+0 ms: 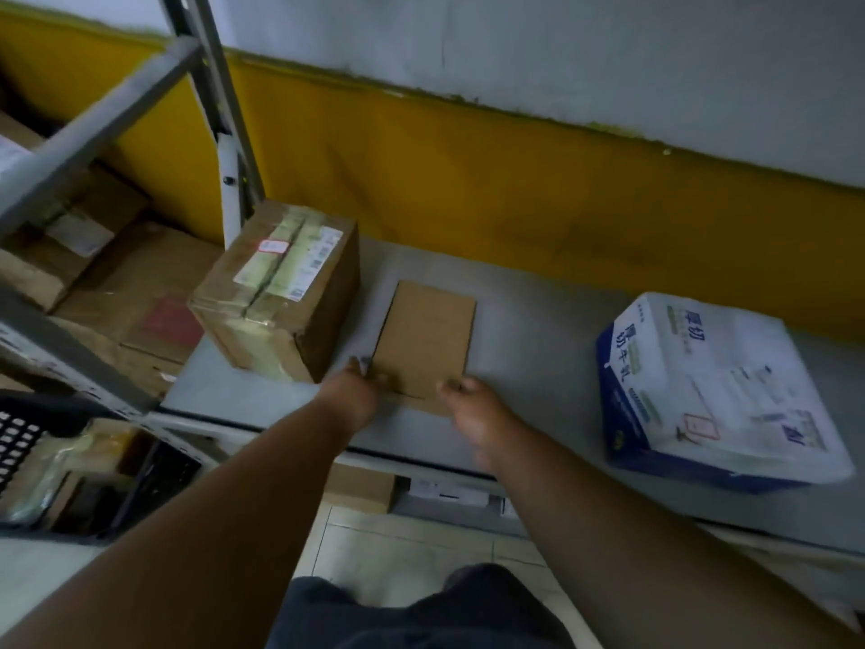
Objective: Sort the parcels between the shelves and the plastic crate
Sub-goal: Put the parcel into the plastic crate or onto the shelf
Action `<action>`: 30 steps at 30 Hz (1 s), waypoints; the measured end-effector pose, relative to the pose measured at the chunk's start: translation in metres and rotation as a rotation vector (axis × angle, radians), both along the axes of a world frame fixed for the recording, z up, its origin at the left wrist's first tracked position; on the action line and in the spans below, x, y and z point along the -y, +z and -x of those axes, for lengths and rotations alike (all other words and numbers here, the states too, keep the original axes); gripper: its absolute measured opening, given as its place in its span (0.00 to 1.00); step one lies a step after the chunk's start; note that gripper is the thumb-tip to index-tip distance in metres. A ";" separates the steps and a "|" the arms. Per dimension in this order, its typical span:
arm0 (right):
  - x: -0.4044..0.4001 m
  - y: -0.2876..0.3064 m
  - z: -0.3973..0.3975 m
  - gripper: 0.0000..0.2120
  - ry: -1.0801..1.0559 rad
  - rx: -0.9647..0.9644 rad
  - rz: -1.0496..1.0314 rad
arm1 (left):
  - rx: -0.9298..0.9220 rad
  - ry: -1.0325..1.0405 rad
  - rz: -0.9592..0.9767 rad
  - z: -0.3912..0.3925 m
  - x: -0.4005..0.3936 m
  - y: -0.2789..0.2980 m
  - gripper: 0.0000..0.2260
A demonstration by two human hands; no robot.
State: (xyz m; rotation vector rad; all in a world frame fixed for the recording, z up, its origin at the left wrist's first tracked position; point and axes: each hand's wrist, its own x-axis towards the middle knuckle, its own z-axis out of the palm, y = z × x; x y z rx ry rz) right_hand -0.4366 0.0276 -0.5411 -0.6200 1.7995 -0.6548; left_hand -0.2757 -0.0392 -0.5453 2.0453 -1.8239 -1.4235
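Observation:
A flat plain cardboard parcel lies on the grey shelf in front of me. My left hand grips its near left corner, and my right hand touches its near right corner with fingers curled. A taller taped brown box with a shipping label stands just left of it. To the right sits a white and blue printed carton. A black plastic crate holding wrapped parcels is at the lower left.
A grey metal shelf upright rises behind the taped box. The neighbouring shelf at left holds several brown boxes. A lower shelf with parcels shows beneath. Behind is a yellow and grey wall; tiled floor lies below.

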 end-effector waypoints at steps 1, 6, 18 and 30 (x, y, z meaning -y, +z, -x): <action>-0.002 0.003 -0.003 0.25 -0.055 -0.018 0.010 | -0.012 0.024 -0.003 -0.003 -0.004 0.008 0.24; -0.039 0.061 -0.007 0.09 -0.224 -0.216 0.117 | -0.413 0.315 -0.137 -0.034 -0.042 0.067 0.13; -0.168 0.125 -0.014 0.19 -0.243 -0.162 0.517 | -0.464 -0.187 0.133 -0.049 -0.132 0.139 0.32; -0.281 0.147 0.048 0.15 -0.217 -0.100 0.433 | -0.535 -0.150 0.346 0.019 -0.262 0.172 0.13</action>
